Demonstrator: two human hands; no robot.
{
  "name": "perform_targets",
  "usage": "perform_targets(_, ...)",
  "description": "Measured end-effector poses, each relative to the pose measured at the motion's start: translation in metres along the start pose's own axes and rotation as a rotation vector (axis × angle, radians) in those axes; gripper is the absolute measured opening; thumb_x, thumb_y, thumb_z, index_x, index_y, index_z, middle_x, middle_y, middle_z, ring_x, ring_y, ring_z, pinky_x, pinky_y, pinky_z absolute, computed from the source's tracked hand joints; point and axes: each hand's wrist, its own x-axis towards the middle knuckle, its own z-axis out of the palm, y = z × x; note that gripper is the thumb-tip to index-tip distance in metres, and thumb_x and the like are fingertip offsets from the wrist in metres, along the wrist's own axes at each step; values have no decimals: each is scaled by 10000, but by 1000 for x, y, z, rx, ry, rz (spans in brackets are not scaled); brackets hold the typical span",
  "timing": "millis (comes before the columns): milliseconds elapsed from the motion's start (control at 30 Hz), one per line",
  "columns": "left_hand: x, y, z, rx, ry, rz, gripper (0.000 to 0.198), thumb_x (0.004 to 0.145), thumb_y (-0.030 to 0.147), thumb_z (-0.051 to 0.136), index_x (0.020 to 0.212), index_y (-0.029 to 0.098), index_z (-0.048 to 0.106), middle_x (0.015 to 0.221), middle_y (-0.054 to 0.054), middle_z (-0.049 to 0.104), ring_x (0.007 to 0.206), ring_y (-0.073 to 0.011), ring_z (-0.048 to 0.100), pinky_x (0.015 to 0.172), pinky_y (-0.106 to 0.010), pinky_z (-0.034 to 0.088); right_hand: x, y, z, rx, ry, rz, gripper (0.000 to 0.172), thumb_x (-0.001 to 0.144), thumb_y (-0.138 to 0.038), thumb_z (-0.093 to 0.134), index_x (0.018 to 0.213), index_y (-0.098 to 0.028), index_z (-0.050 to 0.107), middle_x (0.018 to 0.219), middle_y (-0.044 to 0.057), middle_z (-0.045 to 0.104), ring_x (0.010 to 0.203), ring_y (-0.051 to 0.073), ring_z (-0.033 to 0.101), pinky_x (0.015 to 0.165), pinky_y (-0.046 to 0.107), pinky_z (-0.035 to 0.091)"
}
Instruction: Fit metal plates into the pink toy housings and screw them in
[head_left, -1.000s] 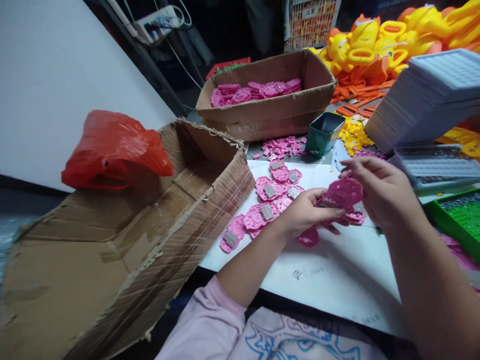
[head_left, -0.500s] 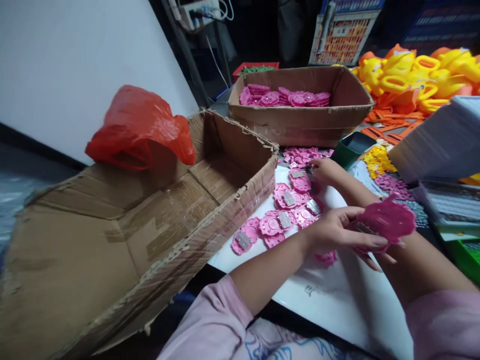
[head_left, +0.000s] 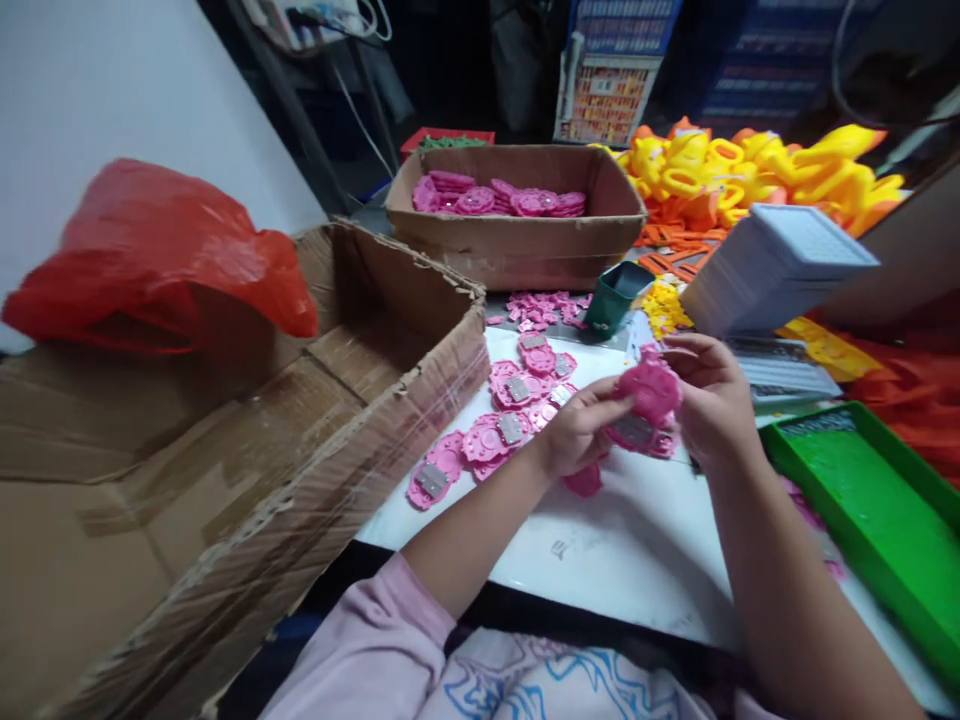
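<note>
My left hand and my right hand are closed together on a round pink plastic part, held just above the white board. Under the hands lie more pink parts. To the left, a row of pink parts with grey metal plates runs across the board. The right fingers press the part's upper right edge; the left fingers grip its lower left.
A large empty cardboard box with a red plastic bag stands at left. Behind is a box of pink parts, a green cup, small pink pieces, stacked white trays, yellow and orange toys, a green tray.
Half a second ago my right hand reached out to the far pink parts; it has come back to the pink part held by my left hand. The camera view shifted.
</note>
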Motion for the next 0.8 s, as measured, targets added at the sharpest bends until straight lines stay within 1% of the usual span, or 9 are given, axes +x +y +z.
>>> perform_targets(133, 1, 4, -2, 95, 92, 4, 363, 684, 280, 736, 984, 150, 578, 795, -30, 682, 605, -177, 674, 617, -322, 547, -18, 5, -17, 124, 109, 39, 330, 692, -311, 744, 999, -263, 635, 749, -23, 612, 568, 70, 553, 483, 191, 431)
perform_targets(267, 3, 2, -5, 172, 207, -4, 440, 622, 229, 743, 983, 156, 501, 853, -45, 677, 647, -195, 679, 619, -351, 550, -24, 10, -26, 167, 35, 52, 382, 766, -342, 667, 1142, -318, 605, 784, -16, 588, 617, 83, 544, 525, 222, 465)
perform_targets(333, 4, -1, -5, 200, 261, -12, 503, 622, 226, 750, 1036, 173, 471, 829, -21, 664, 637, -178, 668, 627, -351, 546, -26, 11, -27, 139, 6, 36, 382, 777, -316, 653, 1154, -331, 591, 804, -12, 590, 648, 94, 556, 541, 231, 479)
perform_targets(400, 5, -4, -5, 226, 303, 6, 531, 629, 232, 762, 1064, 185, 462, 784, 8, 647, 606, -145, 643, 616, -317, 535, -30, 11, -27, 88, 4, -4, 397, 773, -275, 657, 1154, -342, 566, 835, -13, 604, 687, 105, 580, 564, 236, 495)
perform_targets(467, 6, -8, -6, 252, 319, 36, 527, 638, 244, 771, 1072, 183, 479, 760, 17, 640, 591, -115, 618, 605, -270, 517, -34, 10, -26, -2, -16, -57, 399, 769, -248, 664, 1141, -337, 550, 879, -7, 623, 735, 116, 602, 603, 246, 511)
perform_targets(533, 6, -12, -7, 278, 310, 53, 515, 653, 257, 770, 1083, 180, 497, 781, 10, 648, 624, -107, 617, 622, -246, 505, -38, 9, -24, -181, -57, -135, 334, 785, -234, 648, 1102, -305, 573, 897, 7, 633, 747, 117, 603, 631, 253, 513)
perform_targets(600, 6, -15, -8, 303, 294, 43, 505, 667, 261, 764, 1095, 185, 507, 823, 4, 653, 674, -109, 623, 653, -239, 499, -40, 7, -22, -424, -113, -270, 257, 803, -206, 616, 1053, -268, 614, 896, 22, 631, 742, 116, 592, 646, 261, 508)
perform_targets(667, 6, -17, -9, 328, 277, 30, 471, 680, 250, 754, 1082, 185, 517, 832, 9, 646, 697, -102, 617, 664, -224, 487, -40, 6, -21, -617, -153, -412, 246, 813, -165, 581, 1040, -241, 637, 907, 40, 624, 760, 124, 590, 658, 269, 509)
perform_targets(800, 4, -18, -9, 327, 251, -7, 426, 689, 226, 731, 1061, 183, 527, 774, 30, 618, 660, -80, 586, 627, -192, 454, -38, 7, -20, -741, -128, -537, 284, 805, -153, 589, 1080, -206, 635, 933, 73, 608, 793, 145, 597, 644, 274, 519)
